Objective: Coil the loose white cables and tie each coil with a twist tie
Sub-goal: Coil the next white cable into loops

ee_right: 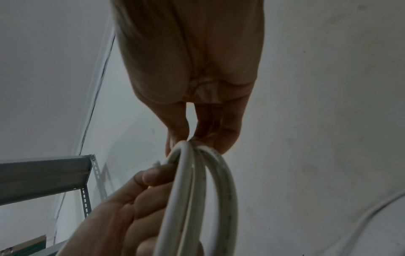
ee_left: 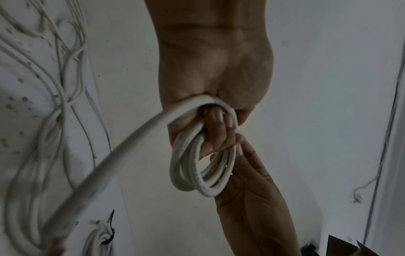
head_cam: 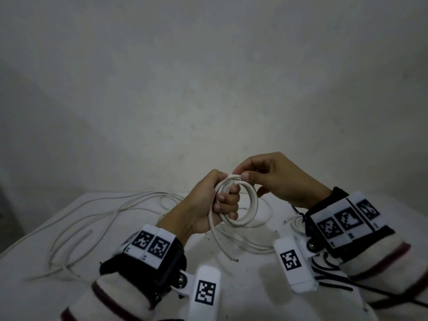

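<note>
In the head view, a small coil [head_cam: 240,202] was gripped above the table [head_cam: 115,286] by the left hand [head_cam: 208,205] and pinched at its top by the right hand [head_cam: 275,179]; loose cables [head_cam: 97,212] were left uncoiled. In the left wrist view, a tied bundle [ee_left: 98,240] was seen lying finished. In the right wrist view, no tie was seen on the held coil. No containers were visible.

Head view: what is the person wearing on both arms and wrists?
Cream sleeves with a dark red stripe. Each wrist has a black band topped with white blocks bearing black square-pattern markers, plus a white marked camera unit. Black cables run off the right one. Hands are bare.
</note>
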